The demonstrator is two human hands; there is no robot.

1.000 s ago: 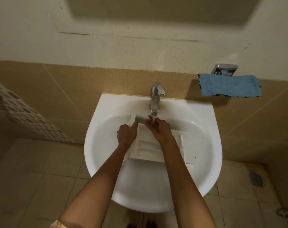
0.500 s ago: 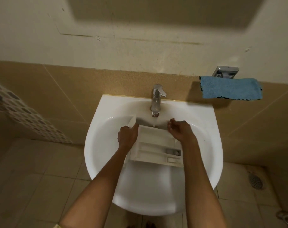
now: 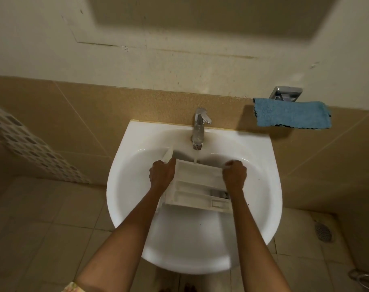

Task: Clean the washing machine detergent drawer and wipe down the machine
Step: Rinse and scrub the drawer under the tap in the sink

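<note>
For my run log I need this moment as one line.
step: rinsing | left hand: grips detergent drawer | right hand: grips drawer | tap: running

One head-worn wide-angle camera looks steeply down from close above the white ceramic wash basin (image 3: 192,245), facing the tan tiled wall (image 3: 95,114); both forearms (image 3: 120,239) enter from the bottom edge, and the corners seem bent.

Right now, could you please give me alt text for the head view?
The person's left hand and right hand grip opposite sides of a white detergent drawer in a white sink, under a running tap. A blue cloth hangs on the wall at right.
</note>
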